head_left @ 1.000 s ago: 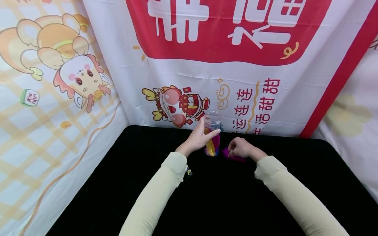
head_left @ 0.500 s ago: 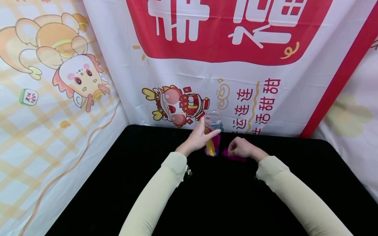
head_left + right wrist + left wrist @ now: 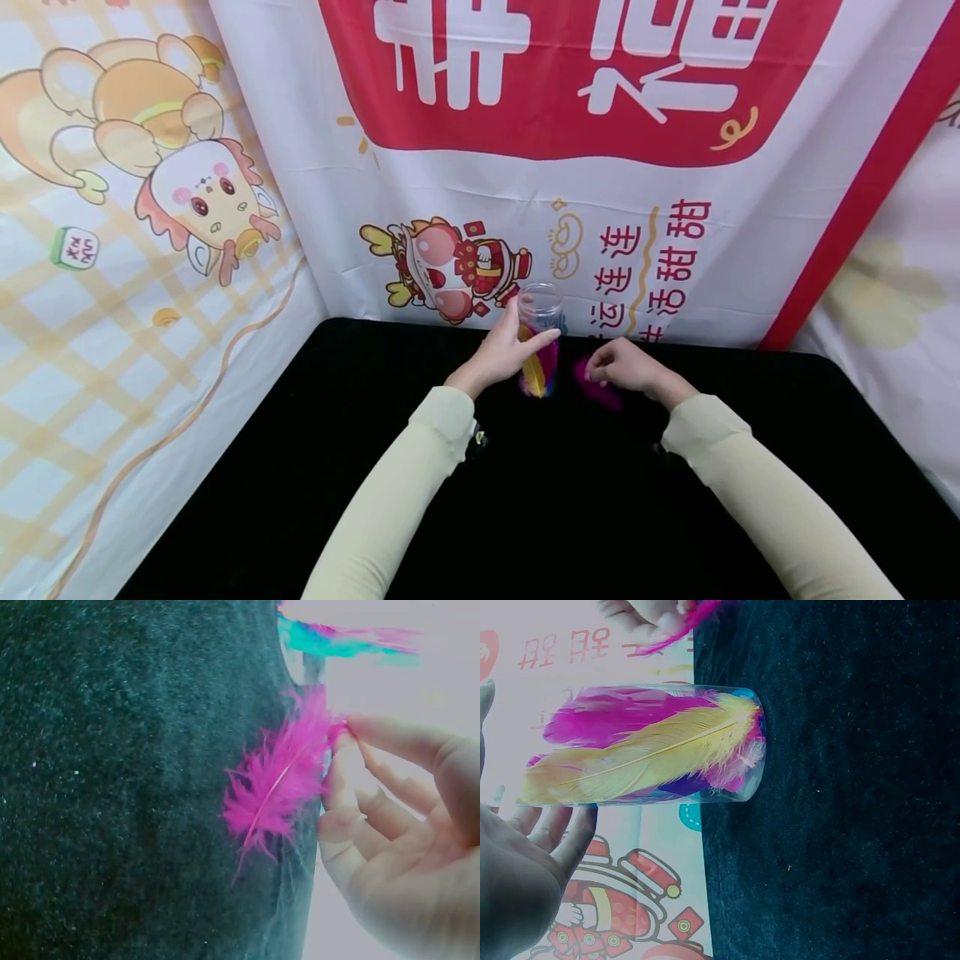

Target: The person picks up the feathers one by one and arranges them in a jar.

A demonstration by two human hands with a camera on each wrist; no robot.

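My left hand [image 3: 498, 346] grips a clear jar [image 3: 542, 302] that stands upright near the back of the black table. Inside it are several feathers; a yellow feather [image 3: 637, 754] lies against the wall facing the left wrist camera, with magenta, purple and blue ones behind. To the right of the jar, my right hand [image 3: 626, 365] pinches a loose magenta feather [image 3: 281, 776] between thumb and fingertips. That feather hangs just apart from the jar, its fluffy part spread over the dark cloth. The jar's far side is hidden.
Black cloth covers the table [image 3: 555, 500]. A white and red printed curtain [image 3: 465, 183] hangs right behind the jar, and a checked cartoon curtain [image 3: 135, 333] stands along the left side.
My right hand has risen slightly and shifted right with the magenta feather, which now hangs at a steeper slant. The left hand and the jar have stayed in place.
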